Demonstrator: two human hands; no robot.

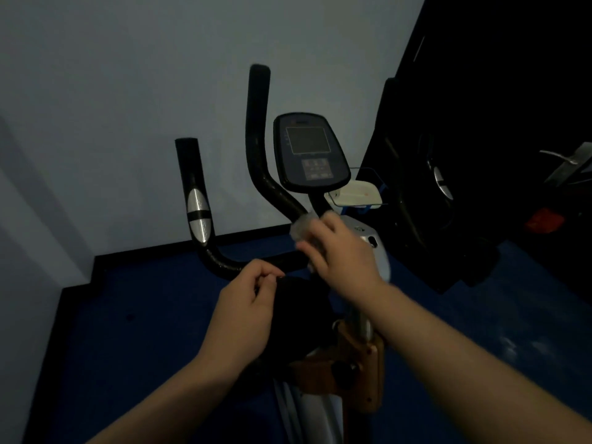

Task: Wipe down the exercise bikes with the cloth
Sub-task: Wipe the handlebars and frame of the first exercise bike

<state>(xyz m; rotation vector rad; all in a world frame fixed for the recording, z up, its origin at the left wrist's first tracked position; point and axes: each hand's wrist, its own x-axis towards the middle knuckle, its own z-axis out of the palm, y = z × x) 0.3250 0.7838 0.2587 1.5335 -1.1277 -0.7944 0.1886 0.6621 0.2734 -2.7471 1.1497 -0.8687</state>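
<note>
While the right hand (344, 251) presses a grey cloth (302, 226) against the bike's handlebar (275, 187), the left hand (246, 312) pinches its seat (298, 302).

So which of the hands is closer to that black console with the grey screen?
The right hand, holding the pale cloth just below the black console. The left hand sits lower, by the seat.

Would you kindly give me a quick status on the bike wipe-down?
Right hand shut on cloth, at handlebar junction. Left hand pinching at black saddle. Console untouched. Nothing blocking.
</note>
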